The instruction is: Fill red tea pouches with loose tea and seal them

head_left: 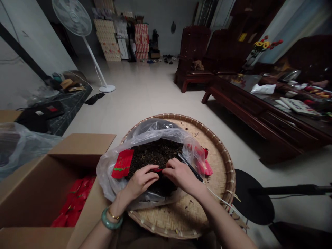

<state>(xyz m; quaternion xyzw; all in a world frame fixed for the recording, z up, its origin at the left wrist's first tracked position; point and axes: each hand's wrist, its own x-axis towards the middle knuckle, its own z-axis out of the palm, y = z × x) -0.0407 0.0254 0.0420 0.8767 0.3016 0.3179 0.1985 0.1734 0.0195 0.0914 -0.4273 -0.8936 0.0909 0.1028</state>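
Observation:
Both hands are together over an open clear plastic bag [107,169] of dark dried leaves that look like loose tea [153,152]. Between my fingers is a small red packet [157,170], seen nearly edge-on. My left hand [141,180] pinches its left end, and my right hand [178,173] grips the right end. Just beyond the right hand lies a slim black tool [190,166] with a white cord; its kind is unclear. Another flat red packet [123,163] rests on the bag's left side. The bag sits in a round woven bamboo tray [207,138].
At my left, an open cardboard box [83,143] contains several red packets [75,200]. More pink-red wrappers [206,166] lie at the tray's right. A black round stand base [252,197] stands right of the tray. Farther off are a white fan [95,62] and a dark wooden table [249,103].

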